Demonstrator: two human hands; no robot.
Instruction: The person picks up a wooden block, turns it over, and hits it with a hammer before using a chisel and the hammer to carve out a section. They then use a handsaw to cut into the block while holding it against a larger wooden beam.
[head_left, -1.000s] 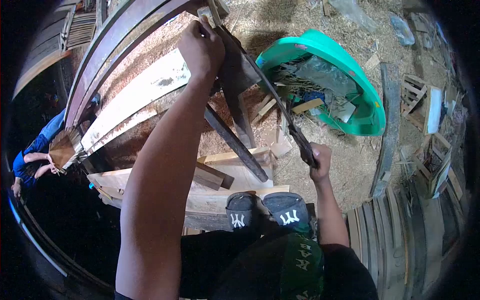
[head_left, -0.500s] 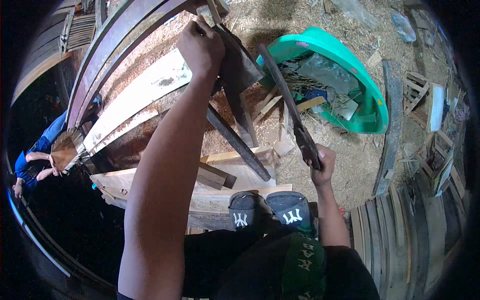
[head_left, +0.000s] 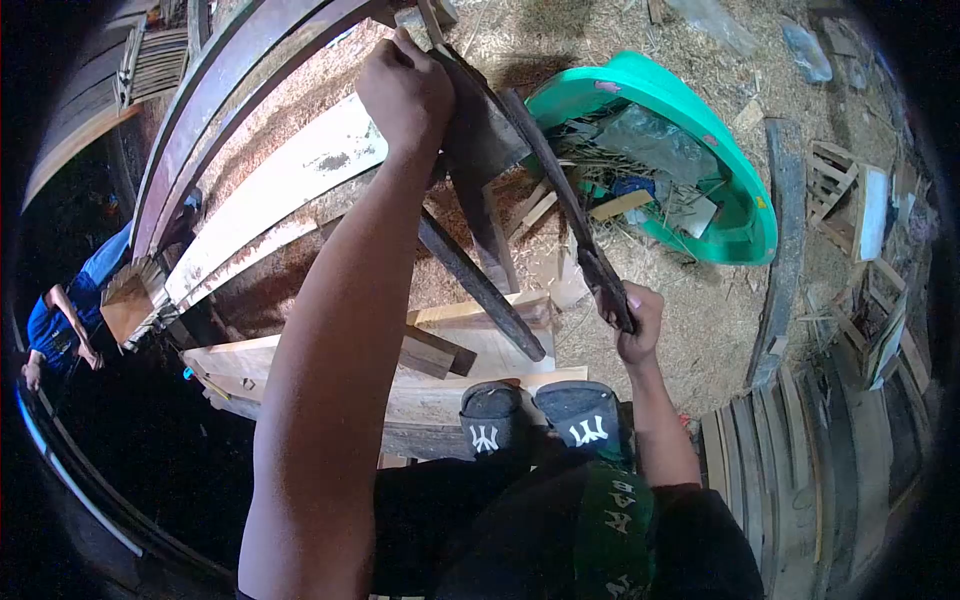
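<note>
A dark, stiff and probably heavy wooden slat (head_left: 470, 130) is clenched at its top by the left hand (head_left: 405, 90), while a long machete (head_left: 565, 205), gripped at its handle by the right hand (head_left: 630, 320), is laid against the slat's edge.

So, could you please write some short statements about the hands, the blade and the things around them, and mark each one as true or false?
1. The right hand grips the handle of a long dark blade. True.
2. The left hand lies flat on the sawdust. False: it grips the top of a dark piece of wood that stands upright.
3. The green basin holds wood scraps and plastic. True.
4. The blade's tip rests inside the green basin. False: it meets the dark piece of wood near the left hand.
5. Two dark slippers stand on pale planks. True.
</note>
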